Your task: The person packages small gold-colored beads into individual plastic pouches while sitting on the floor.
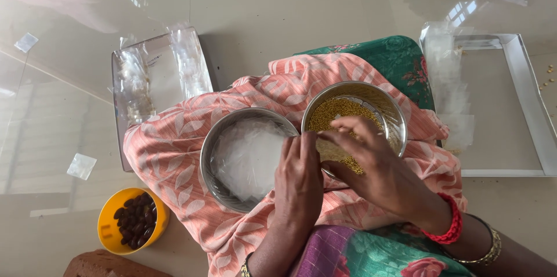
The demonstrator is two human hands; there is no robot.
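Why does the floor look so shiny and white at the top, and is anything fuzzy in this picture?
In the head view, the polished floor mirrors window light, so pale glare patches wash out its top; the clear plastic sheets on the left tray glint too; the steel bowl rim shines; both hands, left hand and right hand, look sharp, with only slight softness at the frame's edges.
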